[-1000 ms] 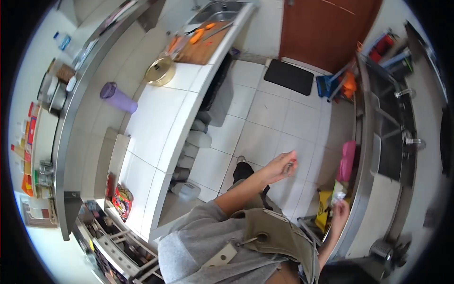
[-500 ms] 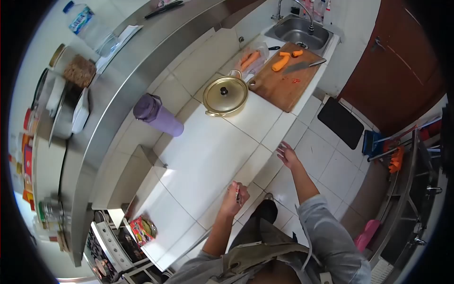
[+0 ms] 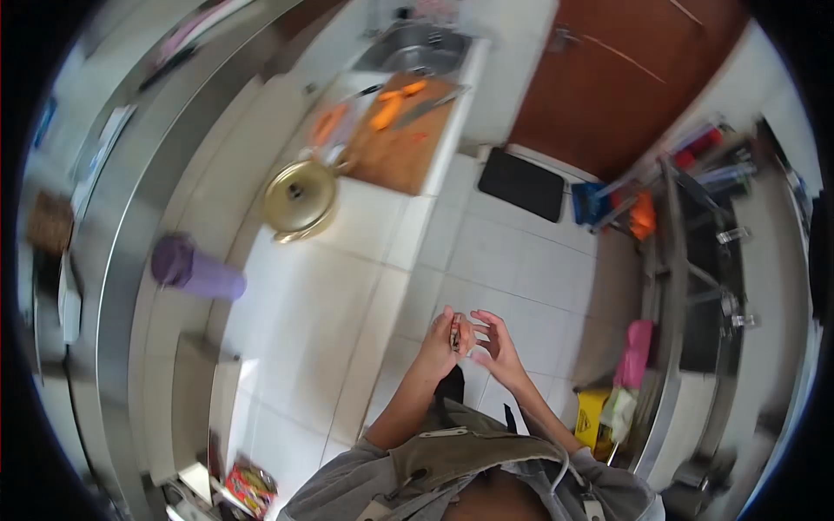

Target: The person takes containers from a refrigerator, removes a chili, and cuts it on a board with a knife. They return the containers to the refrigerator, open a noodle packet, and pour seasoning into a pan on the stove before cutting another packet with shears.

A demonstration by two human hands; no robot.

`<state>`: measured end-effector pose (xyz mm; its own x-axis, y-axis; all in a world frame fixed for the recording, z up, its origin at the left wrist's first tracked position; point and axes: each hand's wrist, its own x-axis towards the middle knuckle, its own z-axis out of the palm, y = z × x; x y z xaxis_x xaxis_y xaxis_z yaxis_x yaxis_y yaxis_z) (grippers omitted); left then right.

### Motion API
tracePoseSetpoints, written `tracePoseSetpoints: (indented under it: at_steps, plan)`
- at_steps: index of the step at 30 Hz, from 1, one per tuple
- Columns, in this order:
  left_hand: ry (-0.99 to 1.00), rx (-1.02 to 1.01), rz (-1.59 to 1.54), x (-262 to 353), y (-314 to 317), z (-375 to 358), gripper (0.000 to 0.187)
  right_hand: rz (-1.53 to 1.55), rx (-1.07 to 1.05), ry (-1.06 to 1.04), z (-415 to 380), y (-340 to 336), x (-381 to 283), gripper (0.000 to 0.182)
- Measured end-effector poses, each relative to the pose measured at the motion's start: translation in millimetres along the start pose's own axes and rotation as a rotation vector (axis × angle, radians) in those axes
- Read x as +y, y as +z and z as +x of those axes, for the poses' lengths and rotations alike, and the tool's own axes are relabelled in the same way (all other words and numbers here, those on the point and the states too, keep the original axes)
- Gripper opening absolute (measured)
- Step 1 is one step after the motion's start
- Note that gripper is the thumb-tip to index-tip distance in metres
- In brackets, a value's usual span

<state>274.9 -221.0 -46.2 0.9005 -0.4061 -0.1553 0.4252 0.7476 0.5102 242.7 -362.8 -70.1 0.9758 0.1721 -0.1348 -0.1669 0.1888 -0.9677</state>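
Observation:
My left hand [image 3: 437, 349] is closed around a small, narrow thing [image 3: 455, 333] with a dark, reddish and pale pattern, perhaps a folded wrapper; its kind is not clear. Close beside it on the right, my right hand [image 3: 499, 349] has its fingers apart and curved toward the left hand, with nothing seen in them. Whether the fingertips touch is hard to tell. Both hands are over the floor, just off the counter's edge. On the white tiled counter [image 3: 304, 304] stand a gold lidded pot [image 3: 304, 213] and a purple tumbler [image 3: 204, 271].
Beyond the pot, a wooden cutting board [image 3: 391, 161] carries orange carrots [image 3: 387, 113] and a knife [image 3: 421, 110], near a sink [image 3: 417, 50]. A colourful packet [image 3: 250, 488] lies at the counter's near end. A metal shelf edge [image 3: 143, 191] runs along the left. A black mat [image 3: 521, 184] lies before the brown door [image 3: 599, 78].
My view has swung right, toward the floor. My right hand has come from beside the counter's edge to my left hand, which still grips the small patterned thing.

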Motion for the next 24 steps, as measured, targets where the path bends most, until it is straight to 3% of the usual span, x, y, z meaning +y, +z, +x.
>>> tracePoseSetpoints:
  at_steps: [1, 2, 4, 5, 9, 12, 14, 17, 18, 20, 21, 23, 24]
  plan:
    - [-0.076, -0.039, 0.039, -14.3, 11.1, 4.1, 0.055, -0.095, 0.008, -0.166, -20.3, -4.4, -23.8, 0.075]
    - [-0.144, -0.110, 0.054, -30.5, 25.4, 9.6, 0.055, -0.104, 0.101, -0.202, -38.7, -12.0, -41.0, 0.075]
    - [-0.235, -0.221, 0.114, -71.5, 56.8, 7.1, 0.059, -0.582, 0.219, -0.478, -81.3, -28.4, -71.3, 0.082]
    - [-0.298, -0.302, 0.235, -93.6, 72.9, 0.2, 0.062, -0.677, 0.364, -0.516, -108.7, -31.5, -84.3, 0.077]
    - [-0.685, -0.737, 0.136, -190.5, 123.8, -78.0, 0.064, -0.737, 0.828, -0.435, -266.5, -17.8, -93.8, 0.068]
    - [-0.940, -1.039, 0.042, -252.8, 154.5, -191.0, 0.063, -0.765, 1.184, -0.417, -396.1, 25.8, -67.3, 0.062]
    - [-1.177, -0.988, 0.272, -285.2, 137.2, -277.3, 0.065, -0.717, 1.408, -0.385, -468.9, 73.4, -41.4, 0.059]
    - [-1.624, -1.131, -0.130, -332.3, 112.7, -373.4, 0.059, -0.517, 1.740, -0.139, -551.6, 142.8, -21.0, 0.060]
    - [-1.686, -1.146, -0.123, -326.2, 121.8, -403.7, 0.059, -0.602, 1.837, -0.187, -574.2, 161.8, -15.9, 0.058]
    - [-1.759, -1.261, 0.044, -303.4, 153.7, -450.7, 0.051, -0.566, 1.938, -0.169, -610.1, 197.0, -12.0, 0.055]
    - [-1.822, -1.389, -0.014, -310.0, 150.0, -461.1, 0.046, -0.572, 1.977, -0.159, -622.7, 210.7, -13.1, 0.055]
    - [-1.874, -1.436, 0.018, -319.9, 151.9, -489.6, 0.047, -0.397, 2.007, -0.145, -648.9, 231.0, -2.5, 0.054]
    - [-1.898, -1.453, 0.054, -319.1, 157.1, -500.6, 0.047, -0.510, 2.001, -0.132, -659.9, 235.0, 4.0, 0.060]
